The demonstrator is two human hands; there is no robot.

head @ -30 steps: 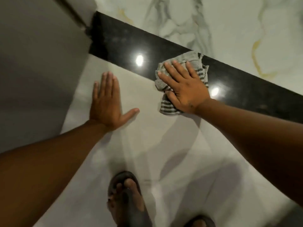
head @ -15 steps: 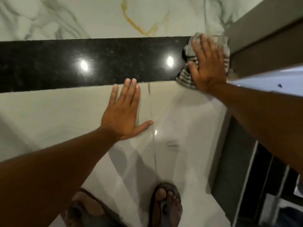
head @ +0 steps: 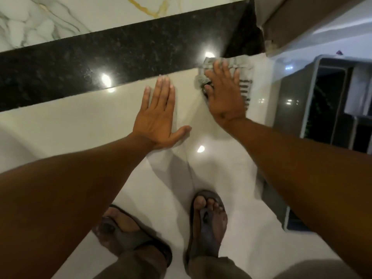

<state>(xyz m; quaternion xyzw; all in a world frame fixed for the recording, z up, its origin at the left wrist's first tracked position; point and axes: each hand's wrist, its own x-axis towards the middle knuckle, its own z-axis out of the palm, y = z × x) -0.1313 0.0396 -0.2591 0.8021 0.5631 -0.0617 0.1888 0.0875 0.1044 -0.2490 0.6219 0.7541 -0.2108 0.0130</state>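
A grey cloth with dark stripes lies flat against a glossy pale tiled surface, just below a black granite band. My right hand presses on the cloth with straight, spread fingers and covers most of it. My left hand rests flat on the pale tile to the left of the cloth, fingers together and thumb out.
White marble with grey and gold veins runs above the black band. A wall corner and a dark framed opening stand at the right. My two sandalled feet are on the pale floor below.
My right hand has slid the cloth down off the black band onto the pale tile, closer to my left hand. The view has shifted; my left hand stays flat.
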